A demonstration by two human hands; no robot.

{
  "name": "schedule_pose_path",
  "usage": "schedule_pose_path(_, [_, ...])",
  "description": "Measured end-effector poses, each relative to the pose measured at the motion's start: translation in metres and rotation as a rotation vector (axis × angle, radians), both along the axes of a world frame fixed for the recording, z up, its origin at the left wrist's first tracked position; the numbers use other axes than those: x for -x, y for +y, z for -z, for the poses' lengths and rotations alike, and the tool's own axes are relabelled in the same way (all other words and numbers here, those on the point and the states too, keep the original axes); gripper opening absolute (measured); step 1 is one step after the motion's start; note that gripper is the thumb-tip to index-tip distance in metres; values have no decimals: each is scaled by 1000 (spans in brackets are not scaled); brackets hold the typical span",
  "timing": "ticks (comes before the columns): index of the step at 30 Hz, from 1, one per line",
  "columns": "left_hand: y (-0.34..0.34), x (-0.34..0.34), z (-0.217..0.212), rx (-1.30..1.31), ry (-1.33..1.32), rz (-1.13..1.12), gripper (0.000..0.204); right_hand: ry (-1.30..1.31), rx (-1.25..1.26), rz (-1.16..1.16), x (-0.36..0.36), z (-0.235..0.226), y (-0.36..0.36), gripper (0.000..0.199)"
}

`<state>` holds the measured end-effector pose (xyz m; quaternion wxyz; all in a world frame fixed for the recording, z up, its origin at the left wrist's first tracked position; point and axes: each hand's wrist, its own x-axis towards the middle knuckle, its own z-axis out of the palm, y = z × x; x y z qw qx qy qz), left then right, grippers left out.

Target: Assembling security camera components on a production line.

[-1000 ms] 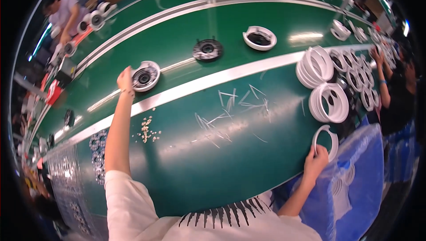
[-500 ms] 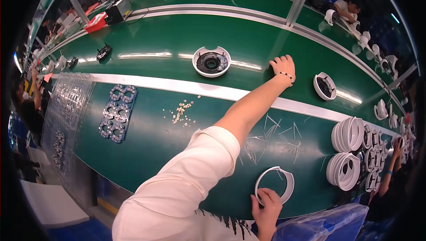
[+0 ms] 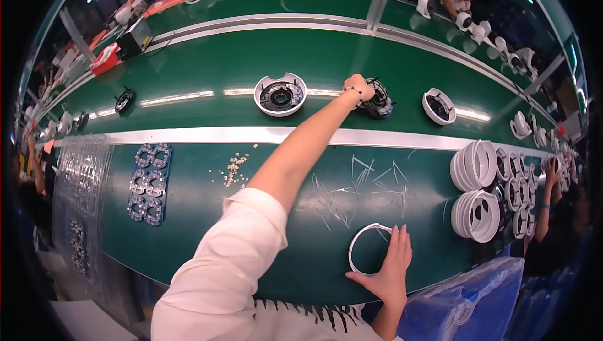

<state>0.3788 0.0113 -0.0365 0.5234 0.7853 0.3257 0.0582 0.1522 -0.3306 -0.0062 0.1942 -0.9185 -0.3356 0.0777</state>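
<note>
My left hand [image 3: 358,86], with a beaded bracelet at the wrist, reaches far over the green belt. Its fingers are closed at the left edge of a round black part with a circuit board [image 3: 379,100]; the fingertips are hidden. Left of it on the belt sits a white round housing [image 3: 262,106] with a black inside, and a similar white housing [image 3: 433,115] lies to the right. Close to my body, my right hand [image 3: 391,267] spans a white ring [image 3: 353,250] on the green table, thumb at its lower edge and fingers along its right side.
Thin clear strips [image 3: 333,203] and small pale pieces [image 3: 235,170] lie scattered on the table. Left are blue circuit boards [image 3: 149,181] and clear trays [image 3: 81,184]. White rings [image 3: 468,168] stand stacked at right, beside blue plastic-wrapped bins [image 3: 465,306]. Co-workers sit around.
My left hand has shifted left along the belt, and the black part now shows beside it. My right hand has spread from the ring's lower edge to its right side. The view has turned slightly.
</note>
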Motion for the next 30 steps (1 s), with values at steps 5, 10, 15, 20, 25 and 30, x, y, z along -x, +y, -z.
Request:
schedule_pose_path(5, [-40,59,-1,404,-344,170,32,4,-243,4,-2,3,-8,116])
schedule_pose_path(10, [-81,170,-23,544,-731,122,35,330,-1173,136,-24,-3,25,109])
schedule_pose_path(15, [-112,242,-21,436,-787,273,39,336,-1079,16,-39,-23,85,109])
schedule_pose_path(20, [-83,289,-37,1301,-775,511,77,397,-1046,-142,-20,-25,115,119])
schedule_pose_path(25, [-60,307,-35,1488,-610,188,55,102,-668,-374,1,-24,138,127])
schedule_pose_path(30, [-59,318,-27,1453,-634,-23,49,608,-822,-372,-1,-22,155,129])
